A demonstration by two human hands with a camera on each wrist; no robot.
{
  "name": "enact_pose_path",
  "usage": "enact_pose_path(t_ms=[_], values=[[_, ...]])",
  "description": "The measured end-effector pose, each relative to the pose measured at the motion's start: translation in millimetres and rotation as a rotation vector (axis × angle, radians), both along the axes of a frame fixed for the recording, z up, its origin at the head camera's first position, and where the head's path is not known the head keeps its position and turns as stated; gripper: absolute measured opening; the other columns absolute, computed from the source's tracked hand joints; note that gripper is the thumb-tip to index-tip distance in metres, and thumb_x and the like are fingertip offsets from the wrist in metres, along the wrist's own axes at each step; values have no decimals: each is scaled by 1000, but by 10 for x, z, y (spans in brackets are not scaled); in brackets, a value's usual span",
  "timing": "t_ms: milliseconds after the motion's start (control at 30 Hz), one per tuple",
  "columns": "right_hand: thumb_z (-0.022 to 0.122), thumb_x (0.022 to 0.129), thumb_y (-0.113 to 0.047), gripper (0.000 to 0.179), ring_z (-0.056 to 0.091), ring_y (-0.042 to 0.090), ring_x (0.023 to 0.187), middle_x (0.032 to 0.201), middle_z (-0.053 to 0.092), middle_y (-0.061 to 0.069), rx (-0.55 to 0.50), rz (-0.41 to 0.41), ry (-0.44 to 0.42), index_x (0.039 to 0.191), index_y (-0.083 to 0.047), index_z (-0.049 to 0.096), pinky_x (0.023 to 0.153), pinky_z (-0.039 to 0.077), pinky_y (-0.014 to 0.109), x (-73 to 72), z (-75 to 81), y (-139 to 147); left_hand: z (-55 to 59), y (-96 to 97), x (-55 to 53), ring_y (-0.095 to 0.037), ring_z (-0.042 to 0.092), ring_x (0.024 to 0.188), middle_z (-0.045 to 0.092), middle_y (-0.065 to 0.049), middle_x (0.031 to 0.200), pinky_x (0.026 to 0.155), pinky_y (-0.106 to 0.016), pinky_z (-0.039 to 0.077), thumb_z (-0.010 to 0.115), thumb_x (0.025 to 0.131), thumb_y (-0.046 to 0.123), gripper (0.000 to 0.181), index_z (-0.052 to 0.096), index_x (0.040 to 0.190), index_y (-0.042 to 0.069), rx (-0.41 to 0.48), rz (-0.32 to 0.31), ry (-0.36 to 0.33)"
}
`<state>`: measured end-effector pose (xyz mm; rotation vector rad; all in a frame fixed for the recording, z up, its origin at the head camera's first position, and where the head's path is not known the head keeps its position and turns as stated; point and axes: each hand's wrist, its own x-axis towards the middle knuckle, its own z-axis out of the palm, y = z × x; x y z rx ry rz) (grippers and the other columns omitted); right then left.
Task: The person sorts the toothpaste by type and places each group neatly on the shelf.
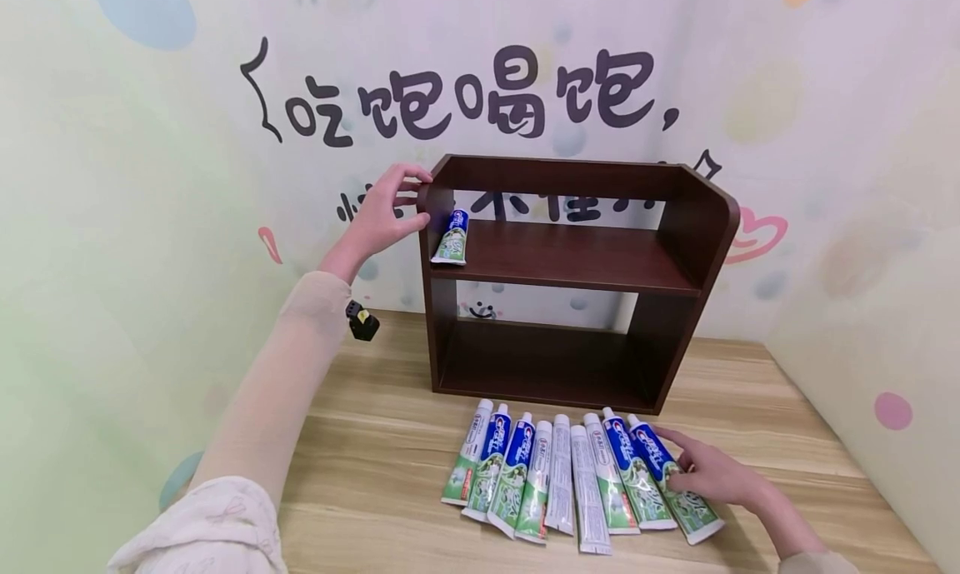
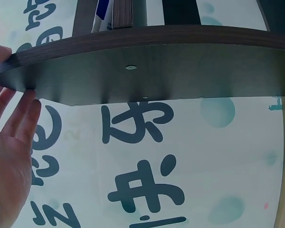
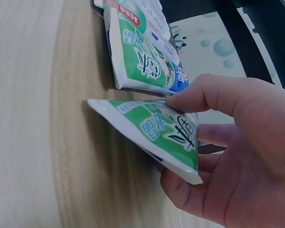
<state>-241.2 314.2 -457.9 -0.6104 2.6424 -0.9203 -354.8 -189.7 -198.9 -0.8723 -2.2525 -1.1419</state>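
Note:
My left hand (image 1: 386, 212) holds the upper left side panel of a dark brown two-tier shelf (image 1: 570, 257). In the left wrist view the thumb lies on one face of the panel (image 2: 180, 71) and the fingers on the other. A blue, white and green toothpaste tube (image 1: 453, 239) leans in the left corner of the upper tier. At the right end of a row of tubes, my right hand (image 1: 708, 471) grips another toothpaste tube (image 1: 675, 482). The right wrist view shows thumb and fingers on either side of this tube (image 3: 168, 130), its flat end tilted over the table.
Several toothpaste tubes (image 1: 525, 482), some blue-capped and some mostly white, lie side by side in front of the shelf on a wooden table (image 1: 375, 474). A small black object (image 1: 363, 322) shows beside the left forearm. A printed wall (image 1: 570, 24) stands behind.

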Motion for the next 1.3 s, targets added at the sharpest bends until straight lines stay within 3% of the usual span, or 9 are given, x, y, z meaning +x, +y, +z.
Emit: enact_pose_path(t_ms=[367, 567, 700, 900, 1100, 1300], values=[[72, 80, -16, 82, 57, 5, 80, 93, 67, 8, -8, -22, -32, 149, 5, 32, 65, 46, 21, -26, 3, 4, 4, -22, -9, -39, 52, 128, 48, -22, 139, 112, -50, 44, 64, 87, -4, 46, 47, 130, -7, 3, -10, -32], [71, 82, -19, 78, 60, 15, 89, 102, 67, 12, -33, -66, -92, 149, 0, 35, 71, 47, 25, -45, -25, 44, 7, -24, 6, -38, 52, 128, 48, -22, 139, 113, -51, 43, 64, 87, -3, 46, 47, 130, -7, -6, -5, -39], [70, 86, -19, 77, 63, 14, 94, 109, 67, 16, -101, -44, -126, 150, 1, 33, 74, 50, 24, -49, -48, 94, 12, -20, 10, -38, 52, 128, 48, -22, 139, 113, -50, 43, 64, 88, -1, 46, 47, 130, -7, -7, -5, -41], [67, 90, -15, 77, 65, 4, 88, 105, 68, 17, -224, 19, -164, 151, 6, 25, 73, 50, 20, -42, -73, 146, 14, -16, 8, -39, 52, 128, 48, -22, 139, 113, -50, 43, 64, 88, -2, 46, 47, 130, -7, -4, -7, -40], [67, 91, -16, 77, 63, 5, 89, 105, 64, 15, -254, -24, -162, 152, 2, 24, 70, 52, 22, -43, -26, 158, 9, -22, 7, -38, 52, 128, 48, -22, 139, 113, -50, 43, 64, 88, -1, 46, 47, 130, -7, 0, -5, -47], [65, 94, -17, 78, 67, 14, 91, 110, 62, 9, -341, -70, -270, 153, 1, 17, 70, 61, 37, -40, 93, 139, 9, -17, 2, -38, 52, 129, 48, -21, 140, 113, -50, 43, 64, 88, -1, 46, 47, 130, -6, 1, -3, -50]])
